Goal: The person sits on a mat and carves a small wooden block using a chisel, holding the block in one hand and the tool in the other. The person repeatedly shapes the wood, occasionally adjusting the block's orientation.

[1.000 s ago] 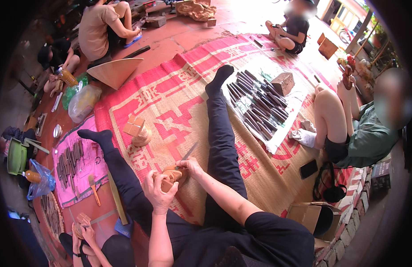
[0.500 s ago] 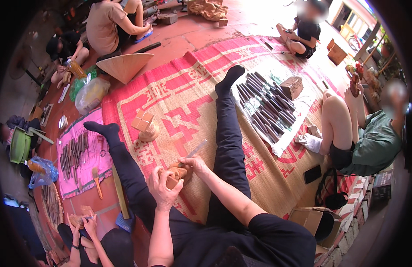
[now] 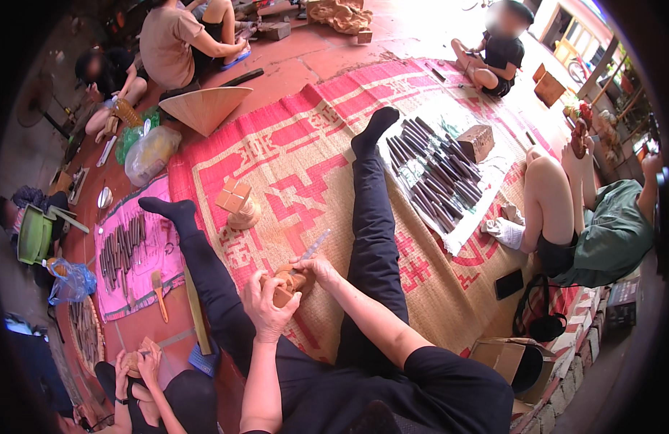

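Note:
My left hand [image 3: 266, 302] is closed around a small reddish-brown wood carving [image 3: 290, 278] with a squared block end. It is held between my outstretched legs, over the patterned mat. My right hand [image 3: 318, 269] pinches a slim carving tool [image 3: 317, 243] against the carving's right side. The tool's pale grey shaft sticks out up and to the right, and its working tip is hidden by my fingers and the wood. Beyond my hands, another wood carving [image 3: 235, 195] with a square block top stands on the mat.
Many dark chisels [image 3: 439, 173] lie on a white cloth right of my leg, beside a wooden block [image 3: 475, 143]. More tools [image 3: 121, 249] rest on a pink cloth at left, near a brush [image 3: 159, 293]. Co-workers sit around; a phone [image 3: 507, 284] and a cardboard box [image 3: 493, 358] are at right.
The carving tool's shaft has shifted slightly left and stands steeper; my right hand moved a little with it. My left hand keeps its hold. The co-worker at right has raised a hand.

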Available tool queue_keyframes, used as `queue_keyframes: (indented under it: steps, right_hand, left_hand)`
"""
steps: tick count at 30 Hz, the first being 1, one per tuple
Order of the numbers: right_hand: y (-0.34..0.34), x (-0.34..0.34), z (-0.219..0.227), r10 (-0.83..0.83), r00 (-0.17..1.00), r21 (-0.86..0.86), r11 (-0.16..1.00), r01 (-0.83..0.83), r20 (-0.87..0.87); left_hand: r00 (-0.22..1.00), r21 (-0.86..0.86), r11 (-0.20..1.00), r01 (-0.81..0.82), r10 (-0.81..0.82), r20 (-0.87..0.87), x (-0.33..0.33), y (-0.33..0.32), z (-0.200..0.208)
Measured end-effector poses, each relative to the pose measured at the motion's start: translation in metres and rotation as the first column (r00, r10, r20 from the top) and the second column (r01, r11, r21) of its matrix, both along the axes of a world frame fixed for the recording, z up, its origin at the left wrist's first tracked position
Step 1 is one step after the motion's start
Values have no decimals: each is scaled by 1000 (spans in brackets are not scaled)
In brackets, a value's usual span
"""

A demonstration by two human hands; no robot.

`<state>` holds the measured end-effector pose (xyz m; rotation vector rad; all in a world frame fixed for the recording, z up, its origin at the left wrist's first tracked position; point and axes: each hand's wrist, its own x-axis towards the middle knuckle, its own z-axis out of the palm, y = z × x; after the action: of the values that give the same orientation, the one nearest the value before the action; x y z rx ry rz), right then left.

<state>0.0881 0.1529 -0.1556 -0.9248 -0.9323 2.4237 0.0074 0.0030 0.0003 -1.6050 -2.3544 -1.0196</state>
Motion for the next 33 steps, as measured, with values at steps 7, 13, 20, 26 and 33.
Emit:
queue_keyframes:
  steps: [7, 13, 20, 26, 33]
  right_hand:
    - [0, 2, 5, -35, 997, -22, 999, 33, -63]
    - [3, 6, -3, -98, 989, -42, 994, 103, 108]
    - [0, 3, -4, -58, 997, -26, 998, 57, -56]
    - [2, 5, 14, -96, 995, -63, 993, 95, -9]
    - [3, 6, 2, -47, 988, 31, 999, 43, 148]
  left_hand:
    - [1000, 16, 1000, -1, 1, -7, 0, -1, -2]
    - [1000, 6, 1000, 5, -5, -9, 0, 1, 1]
    - [1000, 23, 1000, -2, 1, 24, 0, 3, -2]
    - [1000, 21, 1000, -3, 3, -5, -2, 1, 2]
    - [1000, 25, 999, -23, 23, 16, -3, 1, 0]
